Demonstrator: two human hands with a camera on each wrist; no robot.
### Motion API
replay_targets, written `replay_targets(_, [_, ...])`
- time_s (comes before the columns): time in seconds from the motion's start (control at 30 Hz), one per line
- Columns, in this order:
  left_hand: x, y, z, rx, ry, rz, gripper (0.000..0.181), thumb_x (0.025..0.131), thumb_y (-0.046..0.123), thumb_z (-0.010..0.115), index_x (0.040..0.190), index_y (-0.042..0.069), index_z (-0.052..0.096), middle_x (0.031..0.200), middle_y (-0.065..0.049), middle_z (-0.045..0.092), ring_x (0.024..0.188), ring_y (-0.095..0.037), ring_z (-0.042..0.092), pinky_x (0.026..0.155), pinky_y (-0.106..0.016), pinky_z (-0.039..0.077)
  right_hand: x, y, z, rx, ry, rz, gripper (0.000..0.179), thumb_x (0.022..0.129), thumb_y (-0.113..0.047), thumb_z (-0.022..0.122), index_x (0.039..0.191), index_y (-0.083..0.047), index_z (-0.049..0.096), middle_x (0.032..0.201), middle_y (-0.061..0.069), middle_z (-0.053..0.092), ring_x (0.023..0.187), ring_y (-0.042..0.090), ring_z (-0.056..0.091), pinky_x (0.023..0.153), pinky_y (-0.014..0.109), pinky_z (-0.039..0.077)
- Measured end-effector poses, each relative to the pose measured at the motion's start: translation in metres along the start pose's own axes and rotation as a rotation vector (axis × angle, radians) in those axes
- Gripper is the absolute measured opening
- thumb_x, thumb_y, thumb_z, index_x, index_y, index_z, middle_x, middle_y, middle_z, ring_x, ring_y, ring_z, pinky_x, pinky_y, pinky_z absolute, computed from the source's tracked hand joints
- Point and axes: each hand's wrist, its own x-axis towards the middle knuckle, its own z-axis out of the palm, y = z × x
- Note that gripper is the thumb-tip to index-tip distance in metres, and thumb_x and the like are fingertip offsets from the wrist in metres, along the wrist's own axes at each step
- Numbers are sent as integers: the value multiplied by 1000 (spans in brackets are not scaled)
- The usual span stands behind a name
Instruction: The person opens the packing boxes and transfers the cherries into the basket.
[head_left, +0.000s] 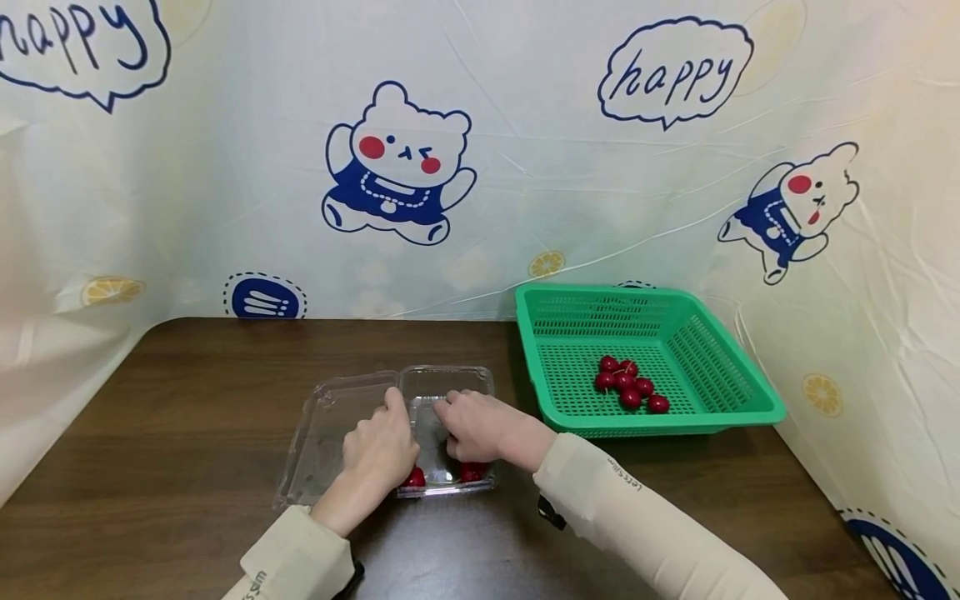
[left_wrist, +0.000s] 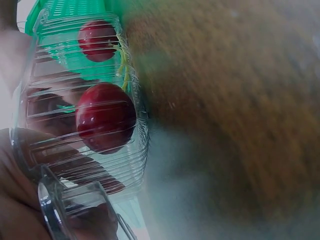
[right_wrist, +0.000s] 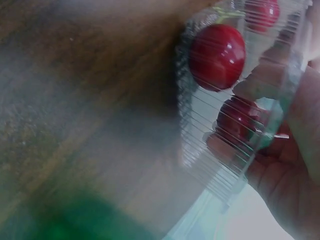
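A clear plastic clamshell box (head_left: 447, 493) lies open on the table, its lid (head_left: 315, 442) folded out to the left. My left hand (head_left: 378, 446) grips the box along the hinge side, with fingers seen inside through the wall in the left wrist view. My right hand (head_left: 480, 423) reaches into the box from the right and holds a cherry (right_wrist: 235, 120) between thumb and fingers, low near the base. Other red cherries lie at the box's near end, one on the left (head_left: 414, 477) and one on the right (right_wrist: 217, 57); green stems show.
A green plastic basket (head_left: 750, 408) stands at the right back, with several cherries (head_left: 624, 382) on its floor. The brown wooden table (head_left: 187, 433) runs back to a printed cloth (head_left: 525, 192) hung behind and at both sides.
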Motion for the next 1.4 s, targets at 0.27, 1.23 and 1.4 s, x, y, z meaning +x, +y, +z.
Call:
replay_targets(0.27, [0, 0, -1, 7, -12, -3, 34, 83, 12, 62, 106, 0, 39, 81, -16, 60, 62, -37, 60, 54, -47, 46, -2, 6, -11, 40, 56, -11, 20, 87, -21, 65, 102, -11, 58, 89, 1, 60, 77, 15, 59, 68, 27, 50])
replay_targets(1.23, [1, 1, 0, 9, 0, -3, 33, 83, 11, 59, 106, 0, 40, 82, -17, 61, 65, -40, 63, 56, -48, 47, -26, 45, -63, 175, 214, 52, 16, 91, -18, 65, 104, -10, 60, 92, 4, 62, 78, 15, 55, 70, 27, 50])
replay_targets(1.4, [1, 1, 0, 8, -3, -4, 33, 83, 11, 59, 107, 0, 40, 82, -16, 61, 66, -40, 63, 56, -48, 47, -33, 56, -69, 176, 237, 80, 18, 91, -19, 65, 106, -10, 61, 94, 3, 62, 80, 16, 56, 68, 28, 50])
